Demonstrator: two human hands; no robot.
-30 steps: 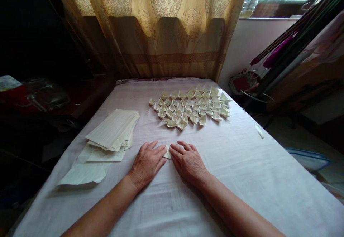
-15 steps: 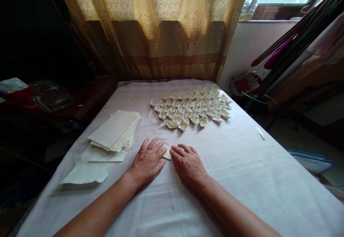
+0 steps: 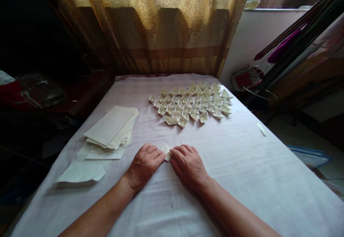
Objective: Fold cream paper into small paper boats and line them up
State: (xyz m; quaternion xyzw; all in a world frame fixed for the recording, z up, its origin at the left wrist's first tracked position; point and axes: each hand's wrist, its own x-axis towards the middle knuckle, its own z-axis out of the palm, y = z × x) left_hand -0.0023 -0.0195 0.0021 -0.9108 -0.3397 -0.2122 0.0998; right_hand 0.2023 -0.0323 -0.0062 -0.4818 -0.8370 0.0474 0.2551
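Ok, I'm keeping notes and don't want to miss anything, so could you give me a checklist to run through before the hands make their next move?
1. Left hand at the small folded paper: ok, fingertips on its left side.
2. Right hand at the same piece: ok, fingertips on its right side.
3. Creases sharp: cannot tell, too small here.
4. Folded paper shapes apart from the hands: ok, grouped beyond them.
5. Paper stack squared up: not ok, sheets lie askew.
6. White scrap away from the hands: ok, near the cloth's right edge.
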